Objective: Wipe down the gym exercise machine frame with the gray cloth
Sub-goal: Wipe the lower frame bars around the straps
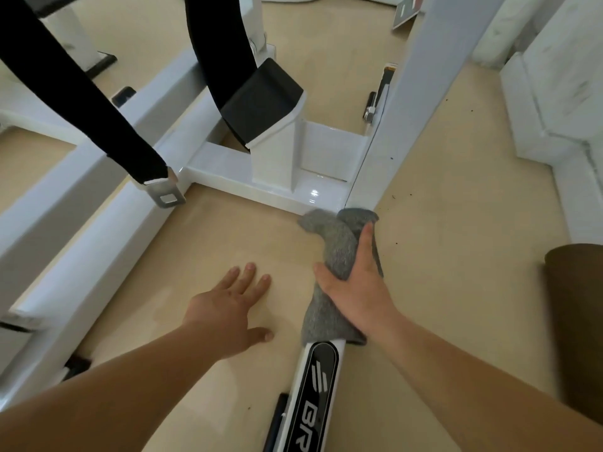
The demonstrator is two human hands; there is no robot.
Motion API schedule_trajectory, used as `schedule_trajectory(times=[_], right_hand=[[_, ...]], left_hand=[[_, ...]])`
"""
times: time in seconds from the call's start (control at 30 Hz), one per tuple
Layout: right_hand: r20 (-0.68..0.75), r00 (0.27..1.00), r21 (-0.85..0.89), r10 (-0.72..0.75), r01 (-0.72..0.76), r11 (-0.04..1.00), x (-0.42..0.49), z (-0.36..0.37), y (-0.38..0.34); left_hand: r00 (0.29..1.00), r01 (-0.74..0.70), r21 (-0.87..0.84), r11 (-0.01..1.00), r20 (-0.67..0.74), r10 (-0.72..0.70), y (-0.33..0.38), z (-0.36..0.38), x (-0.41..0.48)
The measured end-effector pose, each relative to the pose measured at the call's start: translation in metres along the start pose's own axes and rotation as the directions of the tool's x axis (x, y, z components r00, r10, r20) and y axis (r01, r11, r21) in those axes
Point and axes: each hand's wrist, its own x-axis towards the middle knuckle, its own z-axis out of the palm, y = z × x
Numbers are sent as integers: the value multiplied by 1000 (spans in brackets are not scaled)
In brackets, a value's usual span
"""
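The white gym machine frame (235, 177) crosses the view, with a low crossbar in the middle and a bar with a black logo plate (318, 383) running toward me at the bottom. The gray cloth (336, 246) is wrapped over that bar, reaching up to the frame's corner. My right hand (355, 285) grips the cloth around the bar, thumb on the left side. Flat on the beige floor to the left rests my left hand (233, 308), fingers spread, holding nothing.
Two black straps (98, 102) hang from above at the left, one ending in a metal buckle (164, 194). A black padded block (261, 99) sits on the frame's upright. A white wall base (554, 119) runs along the right. A brown object (577, 321) is at the right edge.
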Motion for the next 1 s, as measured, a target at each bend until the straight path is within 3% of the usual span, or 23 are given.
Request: schedule_trajectory(times=[0.1,0.27,0.43,0.6,0.73,0.9,1.0], right_hand=[[-9,999,67,31,-30,997,7,-1,-6],[50,993,-80,-109,112,990,-72,28,10],[138,988,-93,-67,80,992,-96,30,20],[72,997,-111,17,-9,994,-46,18,7],[103,991,-167,-82,99,981,-122,47,16],[201,972,-134,-123,152,979,-235,79,29],[251,955,-83,-158,184,980,-243,78,35]], left_hand=[[1000,2,-14,1000,-1,-2,1,-2,0],[1000,6,-19,1000,4,-6,-2,-5,4],[999,36,-44,998,11,-36,1,4,2],[984,49,-300,953,-151,-98,28,43,-37],[977,26,-546,838,-162,-136,45,67,-81],[957,84,-670,738,-152,-246,51,76,-120],[945,112,-732,673,-131,-299,56,80,-133]])
